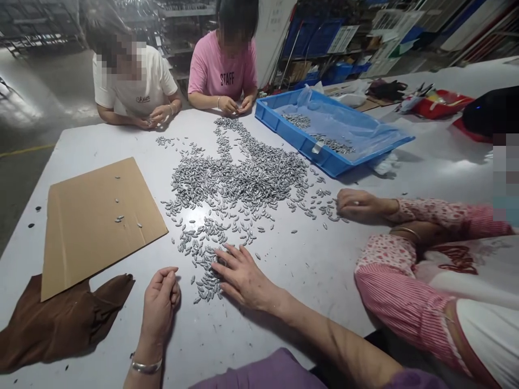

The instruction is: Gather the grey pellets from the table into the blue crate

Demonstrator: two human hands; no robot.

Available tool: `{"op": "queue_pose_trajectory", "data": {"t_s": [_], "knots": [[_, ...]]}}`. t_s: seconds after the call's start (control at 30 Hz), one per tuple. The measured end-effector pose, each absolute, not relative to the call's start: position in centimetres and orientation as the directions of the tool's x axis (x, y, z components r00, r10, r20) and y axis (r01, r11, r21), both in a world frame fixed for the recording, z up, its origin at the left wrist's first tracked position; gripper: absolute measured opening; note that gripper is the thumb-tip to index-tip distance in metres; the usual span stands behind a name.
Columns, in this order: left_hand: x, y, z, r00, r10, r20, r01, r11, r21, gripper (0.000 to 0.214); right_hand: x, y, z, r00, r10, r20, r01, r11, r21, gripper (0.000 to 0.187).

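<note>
A large spread of small grey spindle-shaped pieces point(251, 178) covers the middle of the white table point(284, 335). My right hand point(247, 278) lies palm down with its fingers spread, the fingertips touching a smaller group of pieces point(208, 281) at the near end of the spread. To the left of that group, my left hand point(161, 297) rests on the table, its fingers curled in and the thumb against them. Whether anything is inside that closed hand is hidden. A silver bracelet point(146, 367) circles my left wrist.
At left, a cardboard sheet point(97, 227) bearing several pieces overlaps brown cloth point(68, 324). A blue tray point(292, 138) with plastic lining and pieces stands back right. Two people sit opposite; another person's hand point(360, 205) rests at right. A red tray point(440, 104) lies beyond.
</note>
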State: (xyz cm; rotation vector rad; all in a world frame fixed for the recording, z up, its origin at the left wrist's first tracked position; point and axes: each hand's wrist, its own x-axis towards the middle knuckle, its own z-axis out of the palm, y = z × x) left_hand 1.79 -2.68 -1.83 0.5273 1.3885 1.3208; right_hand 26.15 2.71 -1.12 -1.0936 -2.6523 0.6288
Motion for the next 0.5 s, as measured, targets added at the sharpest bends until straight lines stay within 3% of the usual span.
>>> {"op": "queue_pose_trajectory", "data": {"t_s": [0.1, 0.23, 0.37, 0.5], "knots": [[1.8, -2.7, -1.8, -0.311, 0.867, -0.388, -0.352, 0.274, 0.895, 0.036, 25.4, 2.9, -1.4, -0.71, 0.704, 0.0, 0.625, 0.63, -0.461, 0.056], [1.9, -2.8, -1.8, -0.307, 0.87, -0.386, -0.357, 0.271, 0.894, 0.034, 26.4, 2.4, -1.6, -0.796, 0.602, 0.058, 0.484, 0.692, -0.536, 0.048], [1.9, -2.9, -1.8, -0.306, 0.867, -0.393, -0.344, 0.285, 0.895, 0.034, 30.0, 2.8, -2.3, -0.643, 0.741, 0.192, 0.594, 0.641, -0.485, 0.044], [2.0, -2.9, -1.7, -0.305, 0.864, -0.401, -0.338, 0.296, 0.894, 0.035, 33.6, 3.8, -3.5, -0.457, 0.861, 0.224, 0.753, 0.509, -0.418, 0.045]]}}
